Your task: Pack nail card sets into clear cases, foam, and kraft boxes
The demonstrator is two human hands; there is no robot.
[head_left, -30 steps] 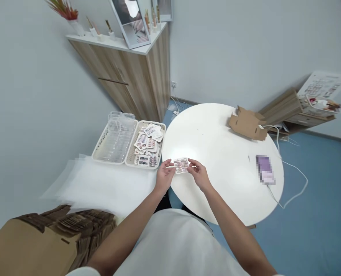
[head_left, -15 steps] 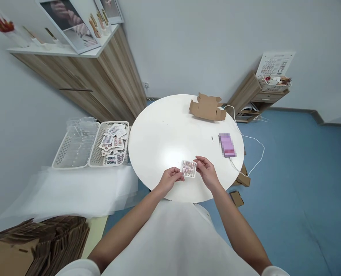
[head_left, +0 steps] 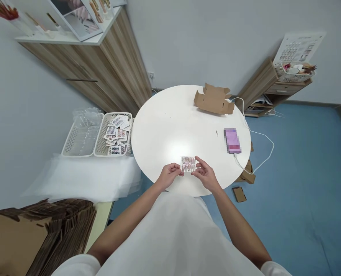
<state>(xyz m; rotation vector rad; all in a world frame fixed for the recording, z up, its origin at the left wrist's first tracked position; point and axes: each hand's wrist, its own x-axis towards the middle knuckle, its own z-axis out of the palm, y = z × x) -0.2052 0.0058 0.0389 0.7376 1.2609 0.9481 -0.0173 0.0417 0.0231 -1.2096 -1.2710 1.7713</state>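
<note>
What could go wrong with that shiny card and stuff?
The card is held by its edges, between left hand and right hand, so it might slip. The white cable loops past the edge of the table; someone could snag it and perhaps drag the blurred purple thing.

"What are the walls (head_left: 202, 46) like?"

"Plain and pale grey, with a socket (head_left: 151, 75) low down beside the tall wood-grain cabinet (head_left: 87, 67) on the left."

"And that cabinet's top (head_left: 67, 37)?"

"White, with a framed picture (head_left: 77, 19) standing on it."

"What stands on the right?"

"A low wood-grain unit (head_left: 258, 84), a drawer (head_left: 282, 89) above its open shelves (head_left: 262, 101), and a printed white board (head_left: 299, 49) against the wall behind it."

"The floor (head_left: 291, 165)?"

"Smooth and blue, edged by a grey skirting (head_left: 317, 103)."

"Any strong light?"

"A bright patch (head_left: 177, 147) gleams on the round white table (head_left: 154, 126)."
</note>
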